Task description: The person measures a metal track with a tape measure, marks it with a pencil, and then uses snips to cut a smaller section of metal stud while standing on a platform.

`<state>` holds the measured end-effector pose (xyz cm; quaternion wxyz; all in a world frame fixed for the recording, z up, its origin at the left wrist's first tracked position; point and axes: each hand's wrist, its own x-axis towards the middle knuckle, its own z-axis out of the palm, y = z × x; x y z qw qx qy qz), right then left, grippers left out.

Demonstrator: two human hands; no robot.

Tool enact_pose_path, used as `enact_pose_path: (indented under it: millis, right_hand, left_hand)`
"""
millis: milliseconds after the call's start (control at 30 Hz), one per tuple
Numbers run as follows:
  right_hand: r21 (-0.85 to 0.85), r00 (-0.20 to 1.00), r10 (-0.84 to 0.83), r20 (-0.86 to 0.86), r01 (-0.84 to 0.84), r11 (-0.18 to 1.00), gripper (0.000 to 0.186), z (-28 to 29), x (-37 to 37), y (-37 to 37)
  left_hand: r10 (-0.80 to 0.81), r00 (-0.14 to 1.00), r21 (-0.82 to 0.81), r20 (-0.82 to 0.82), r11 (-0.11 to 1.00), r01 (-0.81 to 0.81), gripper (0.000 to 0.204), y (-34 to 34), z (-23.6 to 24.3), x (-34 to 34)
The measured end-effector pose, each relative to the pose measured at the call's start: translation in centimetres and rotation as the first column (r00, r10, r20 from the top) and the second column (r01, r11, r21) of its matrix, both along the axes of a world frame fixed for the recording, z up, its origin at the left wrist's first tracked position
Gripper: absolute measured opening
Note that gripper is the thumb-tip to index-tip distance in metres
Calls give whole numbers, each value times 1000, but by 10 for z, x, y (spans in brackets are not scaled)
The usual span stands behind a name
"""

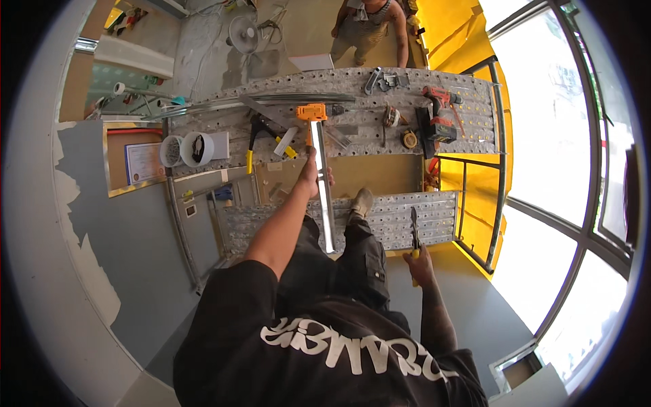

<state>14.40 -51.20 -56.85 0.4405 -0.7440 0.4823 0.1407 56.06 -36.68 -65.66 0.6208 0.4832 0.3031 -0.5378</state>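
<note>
My left hand (312,178) is closed around a narrow, shiny metal channel (325,210), held out in front of me. The channel's far end overlaps an orange cordless drill (310,112) lying on the raised scaffold plank (369,125); I cannot tell whether they touch. Down at my right side, my right hand (422,266) grips tin snips (415,234) by their yellow handles, blades pointing away from me. A gap separates the snips from the channel. Below them is the lower scaffold plank (393,234), where my shoe (361,203) rests.
On the raised plank lie a red cordless drill (441,98), a tape measure (409,139), a yellow-and-black hand tool (255,139) and metal strips. White buckets (197,150) stand at its left end. Dark scaffold posts (502,169) flank the right. Beyond are a person (369,30) and a fan (244,34).
</note>
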Motion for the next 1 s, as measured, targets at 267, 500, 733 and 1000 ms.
enact_pose_path:
  millis: [267,500,733,1000]
  right_hand:
    - [107,984,-82,-157,100,989,43,-3,-58,-15]
    - [134,955,-35,-296,78,988,44,4,-83,-19]
    - [167,939,-52,-339,114,979,48,1,-76,-27]
    - [185,936,-59,-348,130,974,44,-3,-78,-26]
  left_hand:
    - [431,897,-65,-101,897,-438,66,-59,-115,-74]
    - [579,810,-146,-94,796,-587,67,-86,-158,-81]
    - [654,751,-117,-92,741,-661,62,-96,-179,-86]
    - [666,742,-107,-71,735,-670,61,-106,-184,-84]
